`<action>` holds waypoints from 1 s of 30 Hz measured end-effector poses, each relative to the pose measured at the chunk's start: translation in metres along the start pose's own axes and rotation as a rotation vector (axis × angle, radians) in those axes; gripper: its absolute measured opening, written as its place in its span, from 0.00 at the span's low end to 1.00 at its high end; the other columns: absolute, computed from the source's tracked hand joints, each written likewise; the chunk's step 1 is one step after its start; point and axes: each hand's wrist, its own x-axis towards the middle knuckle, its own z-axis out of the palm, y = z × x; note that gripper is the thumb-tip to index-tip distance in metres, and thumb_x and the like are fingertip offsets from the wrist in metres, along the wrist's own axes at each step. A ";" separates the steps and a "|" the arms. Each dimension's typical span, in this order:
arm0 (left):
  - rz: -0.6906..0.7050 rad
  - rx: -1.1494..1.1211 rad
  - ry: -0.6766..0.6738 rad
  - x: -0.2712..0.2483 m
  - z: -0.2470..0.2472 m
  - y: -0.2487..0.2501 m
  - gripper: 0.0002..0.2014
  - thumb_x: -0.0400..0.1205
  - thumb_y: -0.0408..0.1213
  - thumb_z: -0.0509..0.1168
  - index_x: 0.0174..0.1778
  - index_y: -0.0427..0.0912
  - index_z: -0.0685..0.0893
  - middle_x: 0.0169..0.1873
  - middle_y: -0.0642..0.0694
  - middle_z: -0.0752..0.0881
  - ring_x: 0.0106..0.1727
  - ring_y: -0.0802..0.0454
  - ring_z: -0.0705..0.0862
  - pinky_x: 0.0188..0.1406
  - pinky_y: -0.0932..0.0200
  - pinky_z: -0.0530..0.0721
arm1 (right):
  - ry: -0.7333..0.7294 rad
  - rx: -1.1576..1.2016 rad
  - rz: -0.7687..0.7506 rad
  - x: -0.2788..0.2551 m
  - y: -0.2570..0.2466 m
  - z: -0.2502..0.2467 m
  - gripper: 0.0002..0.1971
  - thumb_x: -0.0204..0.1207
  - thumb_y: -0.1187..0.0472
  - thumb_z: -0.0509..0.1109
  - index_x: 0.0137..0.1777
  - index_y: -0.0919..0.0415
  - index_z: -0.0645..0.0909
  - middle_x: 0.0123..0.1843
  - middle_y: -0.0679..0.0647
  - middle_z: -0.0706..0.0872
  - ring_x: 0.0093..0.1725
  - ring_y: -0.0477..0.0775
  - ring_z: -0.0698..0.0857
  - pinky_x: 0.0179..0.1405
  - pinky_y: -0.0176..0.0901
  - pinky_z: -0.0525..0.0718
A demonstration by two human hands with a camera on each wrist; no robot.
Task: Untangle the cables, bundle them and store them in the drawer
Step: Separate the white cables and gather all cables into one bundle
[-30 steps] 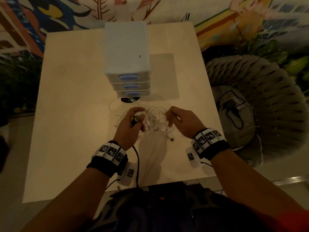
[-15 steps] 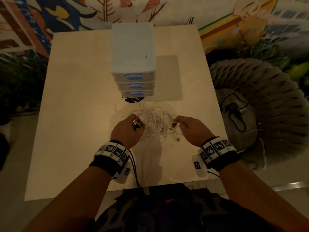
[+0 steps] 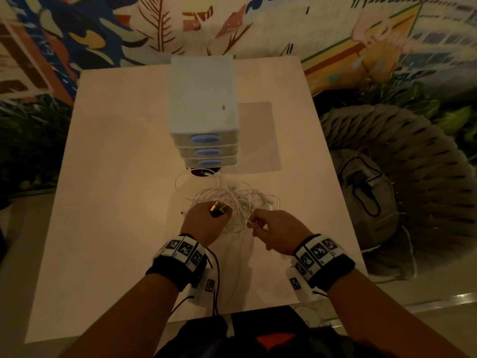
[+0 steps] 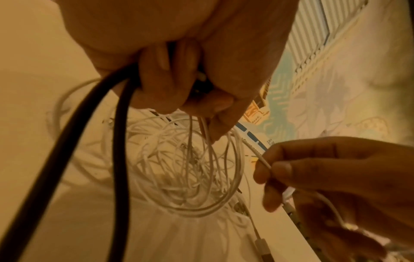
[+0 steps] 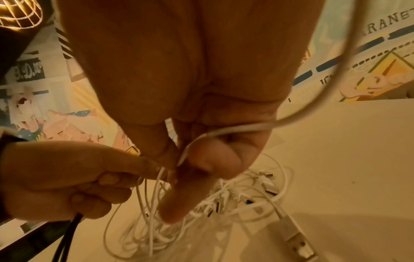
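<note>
A tangle of thin white cables (image 3: 240, 202) (image 4: 188, 168) (image 5: 201, 209) lies on the pale table (image 3: 116, 202) just in front of a white three-drawer unit (image 3: 204, 109), whose drawers are closed. My left hand (image 3: 206, 223) (image 4: 179, 79) grips a black cable (image 4: 118, 141) with gold-tipped plugs (image 3: 219, 209) and also holds some white strands. My right hand (image 3: 273, 228) (image 5: 190, 159) pinches one white cable (image 4: 262, 159) (image 5: 224, 133) pulled from the tangle's near right side. The two hands are close together above the heap.
A grey knitted pouf (image 3: 413, 177) with a grey bag (image 3: 366, 192) on it stands right of the table. A mural wall (image 3: 232, 27) runs behind. A USB plug (image 5: 298, 239) lies loose on the table near my right hand. Bare table surface spreads to the left.
My right hand has drawn closer to the left one and now pinches a white strand. The left hand keeps its hold on the black cable. The head view has tilted.
</note>
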 end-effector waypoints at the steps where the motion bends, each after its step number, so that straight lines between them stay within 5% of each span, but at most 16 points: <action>1: -0.020 -0.035 0.010 0.002 0.000 -0.004 0.09 0.80 0.51 0.72 0.37 0.54 0.91 0.37 0.54 0.91 0.45 0.52 0.88 0.48 0.53 0.85 | 0.028 0.006 -0.007 0.002 0.002 0.002 0.10 0.87 0.51 0.61 0.58 0.53 0.81 0.51 0.47 0.91 0.32 0.43 0.81 0.45 0.45 0.83; 4: -0.055 -0.144 0.036 0.002 -0.001 0.000 0.21 0.79 0.59 0.72 0.23 0.53 0.83 0.22 0.59 0.83 0.31 0.61 0.83 0.37 0.55 0.80 | 0.072 0.015 -0.034 0.006 0.000 0.006 0.10 0.85 0.52 0.65 0.57 0.53 0.85 0.52 0.48 0.90 0.45 0.50 0.85 0.48 0.46 0.82; 7: -0.042 -0.179 0.008 0.002 0.003 0.007 0.14 0.75 0.61 0.75 0.30 0.57 0.90 0.30 0.59 0.90 0.36 0.65 0.86 0.42 0.59 0.84 | 0.035 -0.002 -0.062 0.009 -0.004 0.011 0.09 0.82 0.53 0.66 0.57 0.51 0.85 0.52 0.47 0.90 0.49 0.50 0.86 0.47 0.44 0.81; 10: -0.026 -0.142 0.009 0.003 0.005 0.002 0.11 0.77 0.55 0.76 0.34 0.55 0.91 0.33 0.54 0.91 0.40 0.61 0.88 0.44 0.55 0.85 | 0.054 0.008 -0.050 0.012 -0.005 0.015 0.09 0.83 0.54 0.65 0.57 0.51 0.85 0.51 0.47 0.90 0.41 0.46 0.86 0.46 0.43 0.82; 13: -0.055 -0.207 0.034 0.002 0.001 -0.003 0.16 0.79 0.53 0.74 0.38 0.42 0.92 0.22 0.52 0.85 0.26 0.59 0.82 0.32 0.62 0.80 | 0.104 0.109 0.005 0.015 -0.005 0.024 0.07 0.86 0.56 0.61 0.56 0.55 0.80 0.50 0.50 0.89 0.35 0.48 0.88 0.41 0.47 0.86; 16: -0.082 -0.248 0.032 -0.001 -0.003 -0.007 0.15 0.81 0.52 0.73 0.41 0.43 0.94 0.17 0.53 0.81 0.21 0.62 0.79 0.25 0.70 0.76 | 0.194 0.146 0.037 0.018 -0.002 0.034 0.06 0.86 0.58 0.60 0.56 0.56 0.77 0.46 0.54 0.87 0.37 0.52 0.82 0.37 0.49 0.79; 19: -0.078 -0.255 0.023 -0.003 -0.007 -0.008 0.14 0.81 0.51 0.73 0.42 0.44 0.94 0.17 0.53 0.81 0.22 0.60 0.79 0.28 0.62 0.78 | 0.226 0.205 0.048 0.018 -0.005 0.034 0.09 0.86 0.60 0.59 0.62 0.54 0.76 0.43 0.51 0.83 0.32 0.44 0.76 0.32 0.41 0.70; 23: -0.042 -0.238 -0.016 -0.006 -0.008 -0.006 0.13 0.81 0.52 0.73 0.41 0.45 0.93 0.18 0.52 0.82 0.22 0.60 0.79 0.26 0.65 0.78 | 0.243 0.286 0.085 0.022 -0.007 0.031 0.13 0.87 0.58 0.59 0.67 0.54 0.79 0.53 0.48 0.83 0.47 0.50 0.81 0.46 0.41 0.73; 26: 0.012 -0.184 -0.092 -0.010 -0.006 -0.003 0.14 0.81 0.53 0.72 0.40 0.46 0.92 0.25 0.47 0.87 0.25 0.56 0.83 0.29 0.60 0.81 | 0.238 0.307 0.079 0.029 -0.008 0.031 0.12 0.88 0.52 0.61 0.65 0.51 0.82 0.55 0.49 0.86 0.50 0.47 0.82 0.48 0.37 0.73; 30: 0.090 -0.115 -0.159 -0.017 -0.005 0.002 0.09 0.83 0.51 0.70 0.42 0.54 0.92 0.21 0.59 0.84 0.22 0.64 0.80 0.26 0.72 0.76 | 0.229 0.385 0.100 0.040 -0.005 0.031 0.13 0.88 0.54 0.61 0.65 0.52 0.84 0.56 0.47 0.88 0.52 0.45 0.83 0.50 0.36 0.75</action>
